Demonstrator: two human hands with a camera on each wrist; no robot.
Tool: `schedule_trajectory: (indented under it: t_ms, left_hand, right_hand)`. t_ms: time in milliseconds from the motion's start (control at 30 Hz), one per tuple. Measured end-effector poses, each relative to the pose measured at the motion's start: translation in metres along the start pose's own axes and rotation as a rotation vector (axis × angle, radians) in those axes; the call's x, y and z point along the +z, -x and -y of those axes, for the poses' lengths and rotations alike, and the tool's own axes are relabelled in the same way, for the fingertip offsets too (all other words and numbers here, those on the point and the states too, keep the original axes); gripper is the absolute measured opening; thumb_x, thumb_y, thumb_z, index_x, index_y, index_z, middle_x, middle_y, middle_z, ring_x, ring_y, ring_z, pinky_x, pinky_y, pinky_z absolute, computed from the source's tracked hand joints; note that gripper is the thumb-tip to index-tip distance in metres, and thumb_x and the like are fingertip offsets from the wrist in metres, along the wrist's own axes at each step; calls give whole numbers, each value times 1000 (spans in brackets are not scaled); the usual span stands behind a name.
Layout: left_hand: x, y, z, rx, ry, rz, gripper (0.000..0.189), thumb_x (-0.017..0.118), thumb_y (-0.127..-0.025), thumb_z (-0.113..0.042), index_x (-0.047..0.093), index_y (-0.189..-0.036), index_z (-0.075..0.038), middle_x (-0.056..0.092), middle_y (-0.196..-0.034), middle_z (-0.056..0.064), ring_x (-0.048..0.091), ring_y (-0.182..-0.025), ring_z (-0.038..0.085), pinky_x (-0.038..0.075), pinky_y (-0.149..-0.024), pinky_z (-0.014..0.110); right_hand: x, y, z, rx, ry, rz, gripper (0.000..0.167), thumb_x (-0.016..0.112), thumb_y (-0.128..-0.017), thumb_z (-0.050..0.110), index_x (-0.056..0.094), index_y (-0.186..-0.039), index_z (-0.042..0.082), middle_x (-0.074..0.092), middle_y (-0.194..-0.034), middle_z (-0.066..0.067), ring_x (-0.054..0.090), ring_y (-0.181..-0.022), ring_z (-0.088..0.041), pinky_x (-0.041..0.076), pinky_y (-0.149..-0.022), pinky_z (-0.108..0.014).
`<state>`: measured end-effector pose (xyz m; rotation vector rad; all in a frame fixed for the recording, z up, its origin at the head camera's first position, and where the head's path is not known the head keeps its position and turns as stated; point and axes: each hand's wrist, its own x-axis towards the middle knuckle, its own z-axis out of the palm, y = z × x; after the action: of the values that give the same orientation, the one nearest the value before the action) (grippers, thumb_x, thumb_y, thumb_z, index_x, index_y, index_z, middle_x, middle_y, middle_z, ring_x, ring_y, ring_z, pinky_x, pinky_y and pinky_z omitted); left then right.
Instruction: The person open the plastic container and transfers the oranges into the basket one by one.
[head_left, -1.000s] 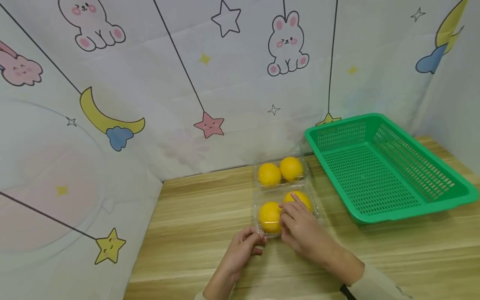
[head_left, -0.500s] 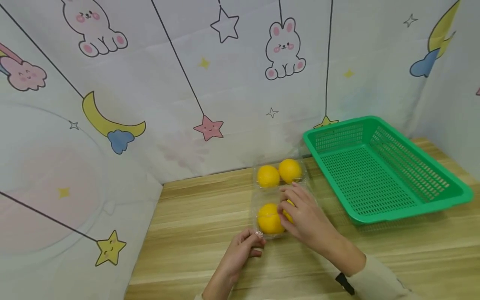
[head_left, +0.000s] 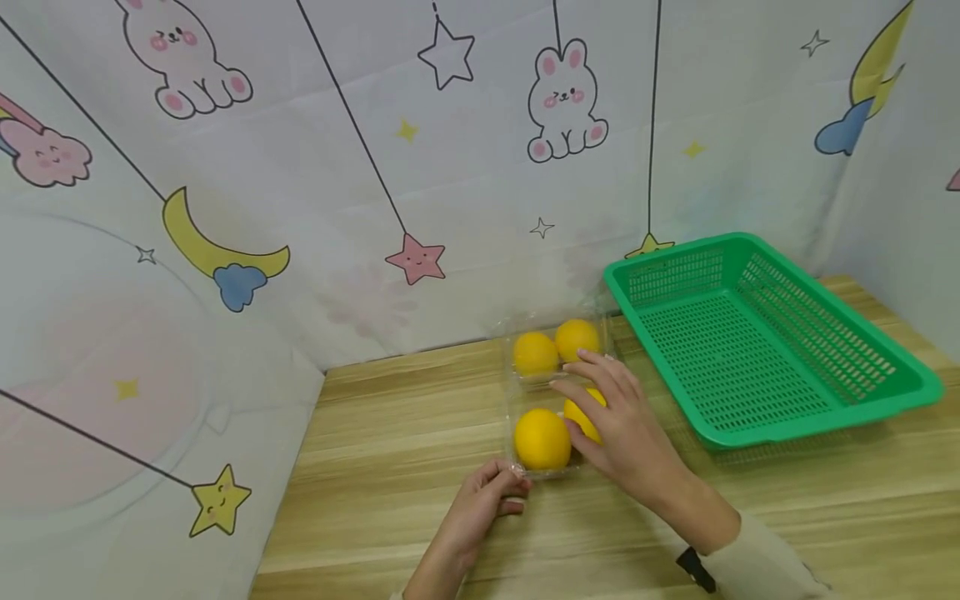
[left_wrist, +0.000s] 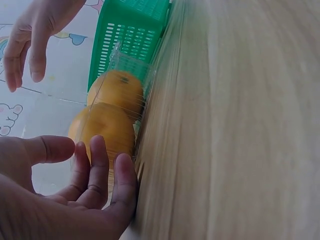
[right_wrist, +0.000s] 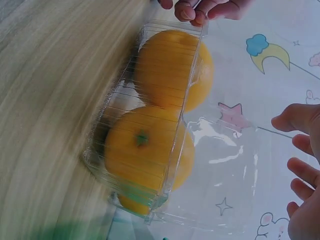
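Observation:
A clear plastic fruit box [right_wrist: 91,152] holds two oranges, a left one [head_left: 542,439] and a right one [head_left: 582,413]. Its thin lid [right_wrist: 225,155] stands raised and tilted back in the right wrist view. My left hand [head_left: 483,504] pinches the box's near left corner between thumb and fingertips. Over the box's right side hovers my right hand [head_left: 630,437], fingers spread and holding nothing. From the head it partly covers the right orange; the right wrist view shows its fingers apart from the lid.
Just behind sits a second clear box with two more oranges, one left [head_left: 535,353] and one right [head_left: 577,340], near the patterned cloth backdrop [head_left: 465,183]. A green perforated basket [head_left: 750,437] stands to the right on the wooden table [head_left: 390,442].
The front box's lid, which covered its oranges, has swung up and back. My right hand has moved up and right, and its fingers have spread. The left hand stays at the corner.

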<state>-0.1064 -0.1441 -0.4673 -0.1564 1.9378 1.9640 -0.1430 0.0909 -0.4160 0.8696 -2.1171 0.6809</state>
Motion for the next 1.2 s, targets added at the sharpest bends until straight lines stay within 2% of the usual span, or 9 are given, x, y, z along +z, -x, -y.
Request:
schedule_trajectory:
  t_ms: [267, 467, 800, 933, 1067, 1133, 1200]
  left_hand:
    - [-1, -1, 1, 9, -16, 15, 17, 61, -106, -23, 68, -103, -8, 72, -103, 2, 66, -98, 15, 58, -87, 32]
    - [-1, -1, -2, 8, -15, 42, 16, 61, -106, -23, 66, -101, -8, 71, -95, 0, 67, -92, 14, 57, -86, 29]
    - [-5, 3, 0, 12, -11, 73, 15, 59, -107, -24, 64, -104, -10, 70, -99, 2, 66, -95, 16, 56, -89, 30]
    - [-3, 4, 4, 42, -32, 52, 21, 59, -108, -25, 65, -108, -5, 70, -101, 4, 66, -96, 15, 57, -88, 29]
    - [-1, 9, 5, 84, -115, -18, 30, 59, -109, -25, 64, -120, 2, 72, -106, 9, 67, -99, 18, 59, -89, 32]
    - [-1, 12, 4, 122, -184, -74, 34, 60, -108, -24, 63, -127, 3, 72, -115, 13, 68, -107, 24, 58, -94, 38]
    - [-1, 17, 3, 164, -257, -133, 40, 62, -107, -26, 60, -136, 2, 67, -131, 18, 64, -122, 32, 55, -102, 47]
  right_hand:
    - [1, 3, -3, 3, 3, 28, 59, 92, -74, 2, 69, -128, 7, 61, -138, -16, 47, -141, -42, 36, -114, -62]
    - [1, 2, -3, 25, 3, 67, 57, 92, -76, 6, 68, -128, 7, 60, -140, -16, 48, -140, -41, 34, -116, -62]
    - [7, 4, -2, 160, -71, 145, 73, 90, -82, 13, 57, -147, 9, 57, -145, -16, 53, -134, -40, 37, -113, -68]
    - [8, 4, -2, 175, -75, 163, 75, 90, -81, 14, 56, -147, 9, 57, -145, -17, 52, -134, -39, 36, -114, -66]
    - [10, 4, -1, 180, -75, 173, 75, 91, -81, 16, 57, -147, 9, 57, -144, -17, 52, -133, -40, 37, -113, -65]
    - [11, 3, -1, 188, -77, 182, 74, 91, -82, 18, 57, -147, 9, 57, -145, -17, 52, -133, -41, 38, -113, -65]
    - [12, 3, 0, 200, -79, 195, 74, 91, -82, 20, 56, -147, 9, 57, -147, -17, 52, -134, -42, 38, -112, -65]
